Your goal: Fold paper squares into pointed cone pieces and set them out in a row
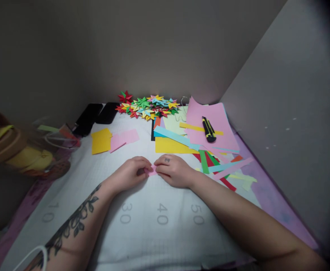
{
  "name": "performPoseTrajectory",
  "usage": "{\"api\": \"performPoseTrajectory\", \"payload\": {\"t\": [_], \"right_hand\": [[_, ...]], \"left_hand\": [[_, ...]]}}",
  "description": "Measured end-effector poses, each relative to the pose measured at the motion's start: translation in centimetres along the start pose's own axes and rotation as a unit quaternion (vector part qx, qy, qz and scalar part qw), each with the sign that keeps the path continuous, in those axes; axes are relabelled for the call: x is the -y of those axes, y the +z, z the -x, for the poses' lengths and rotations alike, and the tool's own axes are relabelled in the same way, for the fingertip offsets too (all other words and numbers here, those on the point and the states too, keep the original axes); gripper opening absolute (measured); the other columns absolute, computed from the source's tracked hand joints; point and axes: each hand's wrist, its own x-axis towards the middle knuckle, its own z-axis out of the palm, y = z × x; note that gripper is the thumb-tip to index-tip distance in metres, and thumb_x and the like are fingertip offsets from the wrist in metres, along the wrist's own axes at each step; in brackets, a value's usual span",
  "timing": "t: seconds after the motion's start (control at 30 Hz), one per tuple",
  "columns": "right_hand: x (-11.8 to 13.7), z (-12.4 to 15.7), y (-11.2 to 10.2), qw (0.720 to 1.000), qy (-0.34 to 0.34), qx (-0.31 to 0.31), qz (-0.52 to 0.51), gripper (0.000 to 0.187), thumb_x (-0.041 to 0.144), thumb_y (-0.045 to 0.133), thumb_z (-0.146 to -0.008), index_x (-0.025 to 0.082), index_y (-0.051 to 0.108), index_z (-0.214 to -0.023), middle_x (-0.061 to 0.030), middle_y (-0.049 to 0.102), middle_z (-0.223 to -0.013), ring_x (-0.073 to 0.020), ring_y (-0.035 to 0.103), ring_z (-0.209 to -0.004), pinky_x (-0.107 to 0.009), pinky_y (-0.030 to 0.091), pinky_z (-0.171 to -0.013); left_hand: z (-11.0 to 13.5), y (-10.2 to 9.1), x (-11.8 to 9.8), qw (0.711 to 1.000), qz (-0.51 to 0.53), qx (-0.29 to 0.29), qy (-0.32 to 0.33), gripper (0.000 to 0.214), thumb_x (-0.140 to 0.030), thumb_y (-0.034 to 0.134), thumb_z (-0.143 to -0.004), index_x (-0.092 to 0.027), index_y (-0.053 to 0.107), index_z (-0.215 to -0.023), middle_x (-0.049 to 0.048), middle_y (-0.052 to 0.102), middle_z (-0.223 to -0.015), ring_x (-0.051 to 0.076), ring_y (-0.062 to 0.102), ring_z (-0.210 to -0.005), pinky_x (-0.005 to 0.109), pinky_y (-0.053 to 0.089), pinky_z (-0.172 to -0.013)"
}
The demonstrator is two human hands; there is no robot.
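Centrally, left hand (pixel 131 174) and right hand (pixel 173 172), both grips tight on pink paper (pixel 152 170), open cutting mat (pixel 153 233) nearside.

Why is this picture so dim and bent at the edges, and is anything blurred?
Head view: dim, soft light, brightest on the white mat and paper stars; the right corners fade to black; the wide lens bends the mat's edges; the brown and yellow things at left are blurred; the left hand and right hand, pinching a pink paper, look sharp.
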Motion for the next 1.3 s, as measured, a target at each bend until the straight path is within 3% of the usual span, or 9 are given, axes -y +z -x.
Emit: {"api": "performPoseTrajectory", "payload": {"t": [1.3], "right_hand": [[-0.21,0.27,0.21,1.0,-0.012,0.004,0.01,0.016,0.016,0.051,-0.086,0.019,0.066,-0.079,-0.0072,0.067,-0.102,-0.0198,0.056,-0.088,-0.035,0.045,-0.076]], "left_hand": [[-0.02,-0.12,-0.18,1.0,-0.019,0.012,0.01,0.022,-0.007,0.054,-0.077,-0.017,0.07,-0.088,0.0057,0.067,-0.1,0.015,0.061,-0.094,0.028,0.048,-0.086]]}}
